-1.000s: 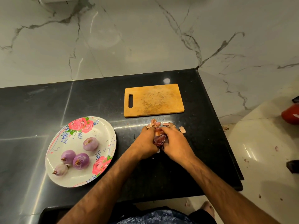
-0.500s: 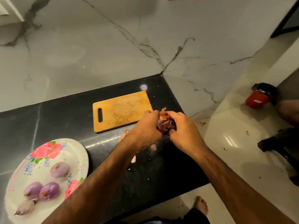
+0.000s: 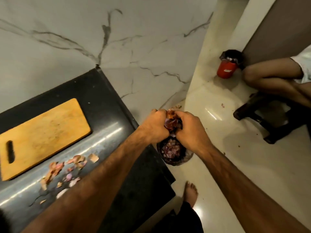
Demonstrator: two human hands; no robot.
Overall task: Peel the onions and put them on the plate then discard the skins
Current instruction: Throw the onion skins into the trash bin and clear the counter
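Skins [image 3: 173,121] bunched between both hands [image 3: 155,126] [image 3: 191,129], apparently over bin [image 3: 184,158].

We see the left hand [image 3: 154,126] and right hand [image 3: 191,130] gripping a clump of onion skins [image 3: 173,122] together above a dark bin [image 3: 174,153] beside the bench [image 3: 107,98].

Cutting board [image 3: 45,132]: bare wood, matt, and you can see its face scuffed and dulled.
Counter [image 3: 109,101] under the board: black polished stone, glossy, streaked with reflected light.
Wall [image 3: 67,39] behind the board: marble look, smooth, grey-veined, soft sheen.
Floor [image 3: 218,148] right of the board: cream tile, high gloss, hard glare spots.
Loose skins [image 3: 67,169] just in front of the board: thin, papery, dry.
Onion skins [image 3: 173,122] you hold right of the board: the same crumpled papery stuff.
Bin liner [image 3: 185,157], also right of the board: dark crinkled plastic film.
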